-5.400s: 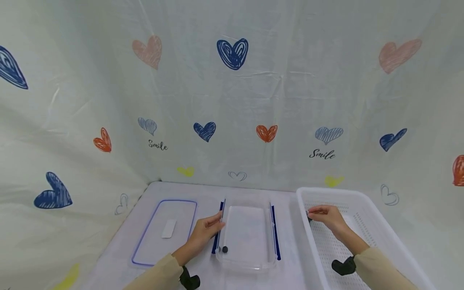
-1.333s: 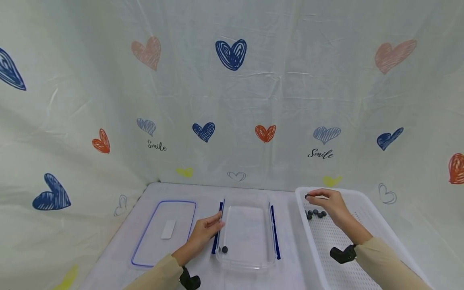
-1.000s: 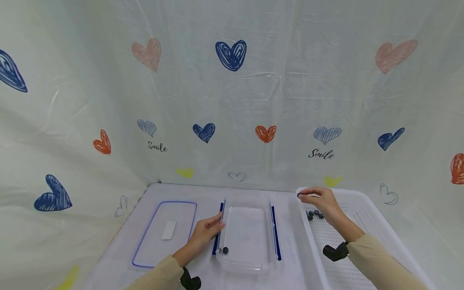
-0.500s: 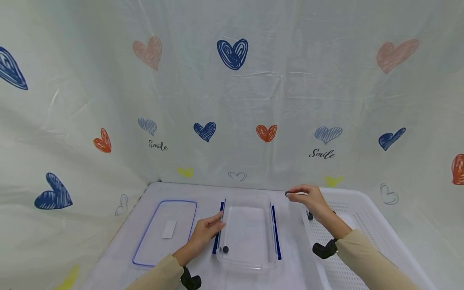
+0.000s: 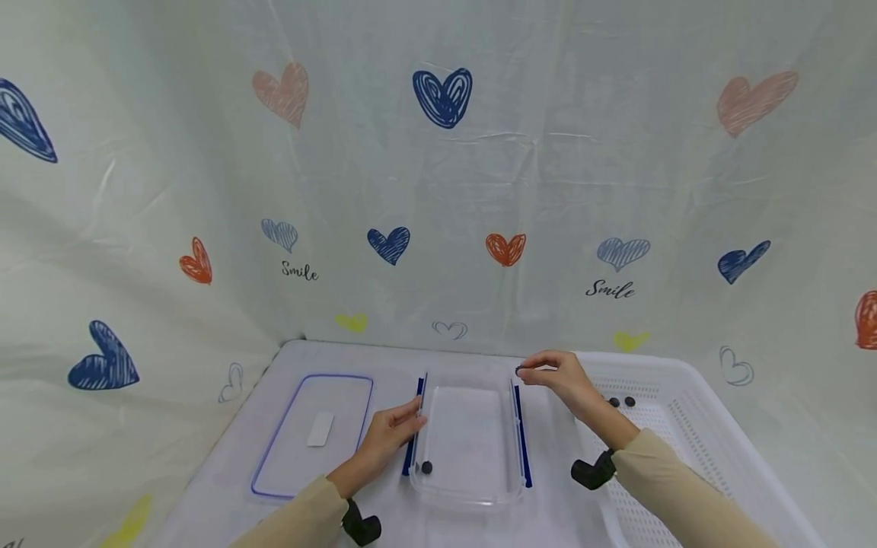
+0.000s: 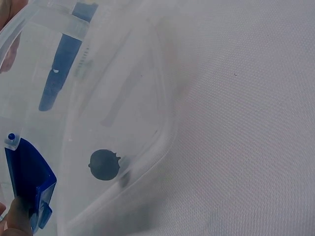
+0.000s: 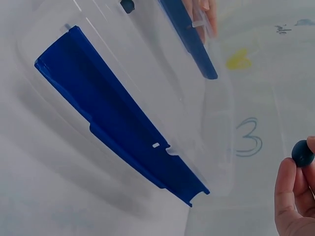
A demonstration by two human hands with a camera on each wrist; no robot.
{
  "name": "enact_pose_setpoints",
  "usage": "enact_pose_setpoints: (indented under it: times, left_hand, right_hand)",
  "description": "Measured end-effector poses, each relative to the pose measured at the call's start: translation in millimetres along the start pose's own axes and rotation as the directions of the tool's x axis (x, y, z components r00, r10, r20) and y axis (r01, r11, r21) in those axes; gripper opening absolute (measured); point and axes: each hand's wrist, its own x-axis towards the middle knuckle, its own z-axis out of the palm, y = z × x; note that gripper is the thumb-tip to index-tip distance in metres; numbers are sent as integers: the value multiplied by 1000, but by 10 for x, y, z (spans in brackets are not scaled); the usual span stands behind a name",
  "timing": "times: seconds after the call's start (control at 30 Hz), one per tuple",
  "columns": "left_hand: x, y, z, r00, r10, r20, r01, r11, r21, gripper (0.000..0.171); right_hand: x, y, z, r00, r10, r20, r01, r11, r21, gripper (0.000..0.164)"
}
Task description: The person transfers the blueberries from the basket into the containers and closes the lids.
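Observation:
A clear plastic food container (image 5: pixel 469 434) with blue side latches stands open-topped on the table. My left hand (image 5: pixel 389 435) grips its left side, near the blue latch (image 6: pixel 32 179). One dark blueberry (image 6: pixel 104 164) lies inside, in the near left corner. My right hand (image 5: pixel 558 378) pinches another blueberry (image 7: pixel 302 153) between thumb and fingertips, by the container's far right corner. At the right is a white perforated basket (image 5: pixel 736 453); a couple of blueberries (image 5: pixel 629 401) show in it, and my right forearm hides part of its inside.
A clear lid (image 5: pixel 291 445) with a blue rim lies flat left of the container, with a white label (image 5: pixel 320 428) on it. The table's far edge meets a hanging sheet (image 5: pixel 452 183) printed with hearts.
My right hand has picked up a blueberry from the basket, lifted it over the rim and carried it left to the container's far right corner. My left hand stays put.

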Motion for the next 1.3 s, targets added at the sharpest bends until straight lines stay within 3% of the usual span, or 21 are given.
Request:
enact_pose_setpoints:
  times: [0.53, 0.67, 0.87, 1.1, 1.3]
  left_hand:
    - [27, 15, 9, 1000, 13, -1, -13, 1000, -25, 59]
    - [17, 35, 11, 1000, 14, 3, -14, 998, -54, 58]
    - [21, 22, -4, 1000, 5, 6, -4, 998, -61, 57]
    - [10, -1, 0, 1000, -10, -11, 10, 999, -37, 59]
    - [11, -18, 0, 1000, -12, -11, 12, 999, -36, 60]
  right_hand:
    - [-136, -218, 302, 994, -22, 111, 20, 1000, 23, 24]
    - [-136, -190, 352, 990, -28, 138, 21, 999, 50, 25]
    - [-30, 40, 421, 988, -45, 150, 35, 997, 71, 23]
    - [-193, -184, 468, 982, -49, 182, 36, 997, 75, 25]
    - [-192, -153, 495, 983, -38, 177, 27, 998, 64, 24]
